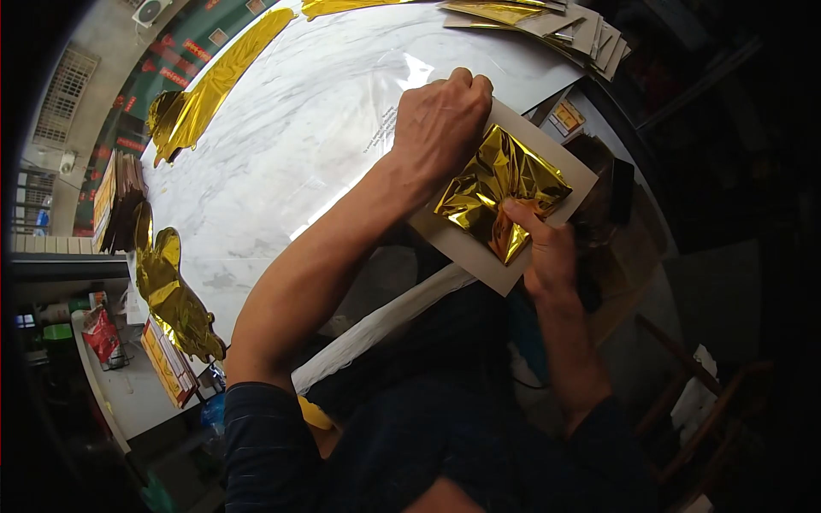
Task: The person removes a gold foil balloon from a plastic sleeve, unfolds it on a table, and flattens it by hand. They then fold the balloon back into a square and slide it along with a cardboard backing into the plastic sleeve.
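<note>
My right hand (550, 252) grips a square beige card (575, 171) by its lower right part, with the thumb pressed on the crumpled gold foil (492, 184) on the card's face. The other fingers are hidden behind the card. At the card's upper left edge, my left hand (445, 120) is closed in a fist, its back towards me; whatever its fingers hold is hidden. A clear plastic sheet or bag (376, 128) with small printed text lies on the table beside that fist.
Stacked cards with gold foil (556, 30) lie at the far edge of the white marbled table (256, 171). Long gold foil pieces (227, 81) and crumpled gold foil (175, 295) lie along its left side. A stack of printed packets (118, 201) stands at the left edge.
</note>
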`<state>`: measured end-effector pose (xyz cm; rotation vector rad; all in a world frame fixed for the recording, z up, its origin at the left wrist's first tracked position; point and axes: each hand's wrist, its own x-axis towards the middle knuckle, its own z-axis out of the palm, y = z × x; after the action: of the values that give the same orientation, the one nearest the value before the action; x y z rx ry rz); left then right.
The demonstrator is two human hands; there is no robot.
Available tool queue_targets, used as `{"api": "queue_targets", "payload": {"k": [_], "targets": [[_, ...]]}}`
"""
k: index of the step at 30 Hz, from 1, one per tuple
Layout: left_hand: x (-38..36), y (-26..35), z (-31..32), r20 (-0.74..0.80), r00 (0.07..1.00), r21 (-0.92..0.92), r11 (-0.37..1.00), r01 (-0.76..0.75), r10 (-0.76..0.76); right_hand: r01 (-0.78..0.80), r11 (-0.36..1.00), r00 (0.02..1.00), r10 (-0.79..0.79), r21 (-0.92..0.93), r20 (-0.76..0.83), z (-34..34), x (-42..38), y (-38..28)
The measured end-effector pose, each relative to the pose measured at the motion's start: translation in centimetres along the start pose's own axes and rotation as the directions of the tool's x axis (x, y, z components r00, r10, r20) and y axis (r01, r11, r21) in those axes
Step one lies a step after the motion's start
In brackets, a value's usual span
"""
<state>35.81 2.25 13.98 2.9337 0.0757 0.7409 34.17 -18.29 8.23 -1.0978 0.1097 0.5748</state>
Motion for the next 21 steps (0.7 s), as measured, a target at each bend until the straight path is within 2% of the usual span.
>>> {"api": "queue_targets", "payload": {"k": [7,9,12,21], "targets": [[-2.6,2.0,-2.2,0.119,0.993,-0.043,0.999,-0.020,0.025,-0.011,1.000,0.999,0.012,0.011,-0.040,0.0,-0.1,0.2],[-3.9,1.8,-3.0,0.222,0.973,0.034,0.997,0.063,-0.069,0.035,0.999,0.999,-0.034,0.024,-0.022,0.1,-0.1,0.5],[-5.4,1.9,-4.9,0.218,0.975,0.084,0.996,0.032,-0.049,-0.019,1.000,1.000,0.019,-0.013,-0.019,0.6,-0.7,0.4],[-8.3,3.4,-6.1,0.307,0.951,0.128,0.992,-0.011,-0.030,-0.023,1.000,1.000,0.023,0.016,-0.017,2.7,-2.6,2.2]]}}
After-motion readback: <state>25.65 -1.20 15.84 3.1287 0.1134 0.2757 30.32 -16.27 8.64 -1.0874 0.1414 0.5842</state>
